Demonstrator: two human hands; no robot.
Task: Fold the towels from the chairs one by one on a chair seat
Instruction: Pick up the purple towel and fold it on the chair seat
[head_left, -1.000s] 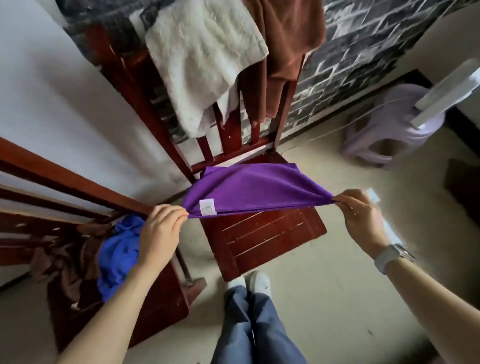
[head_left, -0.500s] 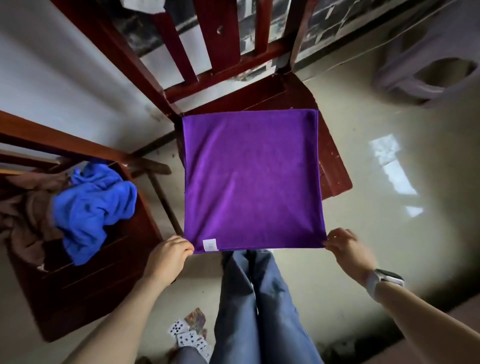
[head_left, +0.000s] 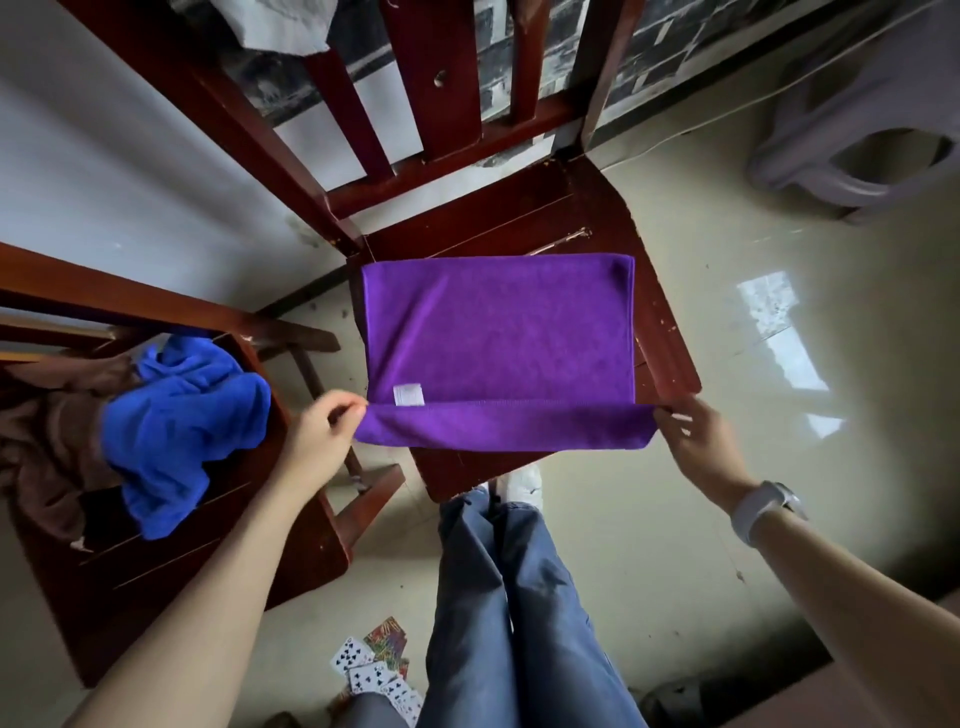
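A purple towel (head_left: 498, 338) with a white label lies on the dark red seat of the chair (head_left: 660, 322) in front of me. Its near edge is turned over into a narrow band. My left hand (head_left: 322, 436) pinches the near left corner of that band. My right hand (head_left: 696, 441), with a watch on its wrist, pinches the near right corner. A crumpled blue towel (head_left: 176, 421) and a brown towel (head_left: 47, 447) lie on the seat of a second chair (head_left: 171, 577) at the left. A white towel (head_left: 280, 26) hangs over the front chair's back.
My legs in blue trousers (head_left: 519, 597) stand just before the front chair. Playing cards (head_left: 374, 670) lie on the tiled floor by my feet. A pale plastic stool (head_left: 857, 150) stands at the upper right. The wall runs behind both chairs.
The towel has come down from being held spread in the air onto the chair seat. Both hands have moved forward, lifting its near edge over the rest.
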